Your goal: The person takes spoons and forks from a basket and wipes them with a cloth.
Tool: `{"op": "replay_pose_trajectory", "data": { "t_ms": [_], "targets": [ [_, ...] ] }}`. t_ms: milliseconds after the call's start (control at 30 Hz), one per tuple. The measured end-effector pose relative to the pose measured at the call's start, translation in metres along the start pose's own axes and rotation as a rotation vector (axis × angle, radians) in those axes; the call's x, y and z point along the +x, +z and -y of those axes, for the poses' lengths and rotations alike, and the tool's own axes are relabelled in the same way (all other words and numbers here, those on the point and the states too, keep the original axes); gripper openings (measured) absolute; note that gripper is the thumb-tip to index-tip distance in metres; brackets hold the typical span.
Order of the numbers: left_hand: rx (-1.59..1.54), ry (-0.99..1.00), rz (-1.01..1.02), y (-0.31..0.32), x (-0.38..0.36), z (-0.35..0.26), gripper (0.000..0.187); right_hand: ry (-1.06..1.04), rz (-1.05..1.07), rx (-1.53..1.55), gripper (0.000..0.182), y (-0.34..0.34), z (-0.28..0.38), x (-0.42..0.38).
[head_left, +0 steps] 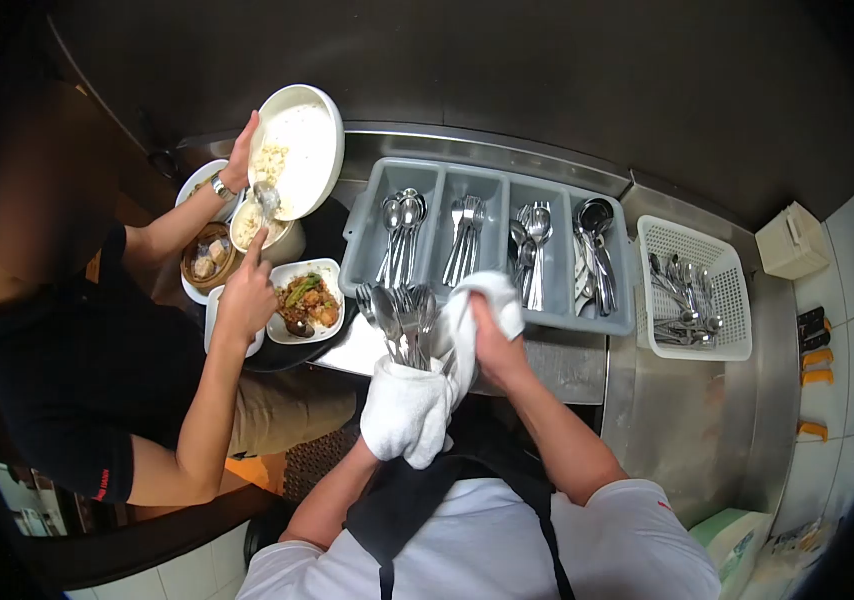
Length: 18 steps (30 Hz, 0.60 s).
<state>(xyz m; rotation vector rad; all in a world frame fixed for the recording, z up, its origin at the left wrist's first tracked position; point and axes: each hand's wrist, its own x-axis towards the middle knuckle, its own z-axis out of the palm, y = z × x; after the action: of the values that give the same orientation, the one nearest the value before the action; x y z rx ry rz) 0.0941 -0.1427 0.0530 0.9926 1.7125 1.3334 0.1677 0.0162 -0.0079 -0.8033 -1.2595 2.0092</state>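
Note:
A bunch of spoons and forks (402,318) stands upright, heads up, its handles wrapped in a white towel (412,405). My left hand (372,450) is under the towel around the bunch; its fingers are hidden by the cloth. My right hand (492,340) is closed on the other end of the towel, to the right of the spoon heads. Just beyond lies a grey cutlery tray (432,175) with four compartments holding spoons, forks and ladles.
A white perforated basket (742,300) with cutlery stands right of the tray. On the left a person (57,330) scrapes a white bowl (319,150) with a spoon over a container. Food dishes (340,325) sit on a black round tray (332,225).

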Motion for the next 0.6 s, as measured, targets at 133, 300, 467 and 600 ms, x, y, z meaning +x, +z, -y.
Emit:
{"op": "replay_pose_trajectory", "data": {
  "t_ms": [133, 300, 467, 600],
  "targets": [
    [0.554, 0.516, 0.061, 0.0, 0.012, 0.02, 0.012, -0.228, -0.039, -0.338, 0.022, -0.004, 0.003, -0.017],
    [0.629, 0.52, 0.079, 0.012, 0.024, 0.037, 0.011, -0.244, 0.023, -0.46, 0.016, -0.01, 0.005, -0.035],
    [0.293, 0.294, 0.198, 0.014, 0.033, -0.008, 0.015, 0.058, -0.131, -0.184, 0.021, -0.033, 0.015, 0.002],
    [-0.645, -0.174, 0.215, 0.023, 0.032, 0.002, 0.021, 0.438, 0.011, 0.217, 0.031, -0.048, 0.059, 0.038]
  ]
}}
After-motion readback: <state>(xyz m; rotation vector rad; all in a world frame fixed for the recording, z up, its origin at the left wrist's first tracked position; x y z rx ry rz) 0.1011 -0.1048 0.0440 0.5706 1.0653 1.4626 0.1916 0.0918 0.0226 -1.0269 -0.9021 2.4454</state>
